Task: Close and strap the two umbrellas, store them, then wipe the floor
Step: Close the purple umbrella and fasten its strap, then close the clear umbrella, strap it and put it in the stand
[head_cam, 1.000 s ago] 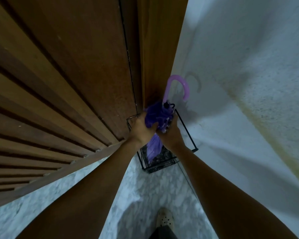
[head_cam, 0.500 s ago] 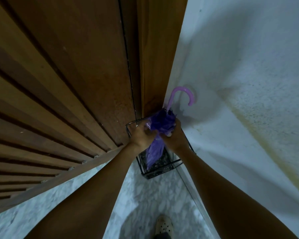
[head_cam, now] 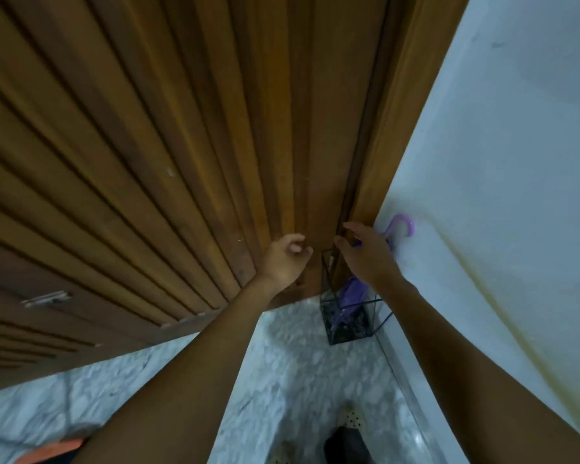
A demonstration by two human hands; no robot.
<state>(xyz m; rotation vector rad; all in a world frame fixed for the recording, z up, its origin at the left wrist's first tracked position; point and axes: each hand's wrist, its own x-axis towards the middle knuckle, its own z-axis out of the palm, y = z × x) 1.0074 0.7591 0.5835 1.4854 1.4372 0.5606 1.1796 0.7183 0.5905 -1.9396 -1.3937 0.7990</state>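
Near edge: marble floor (head_cam: 282, 380), open between the slatted wooden door (head_cam: 148, 162) and the white wall (head_cam: 499, 162). Far corner: wire stand (head_cam: 349, 324) against door frame and wall, purple umbrella (head_cam: 355, 293) upright inside, its hook against the wall. Left hand (head_cam: 283, 261) loosely curled, empty. Right hand (head_cam: 369, 254) fingers spread, above the stand, gripping nothing.

Purple umbrella (head_cam: 352, 296) closed, upright in wire stand (head_cam: 349, 333), hooked handle up.
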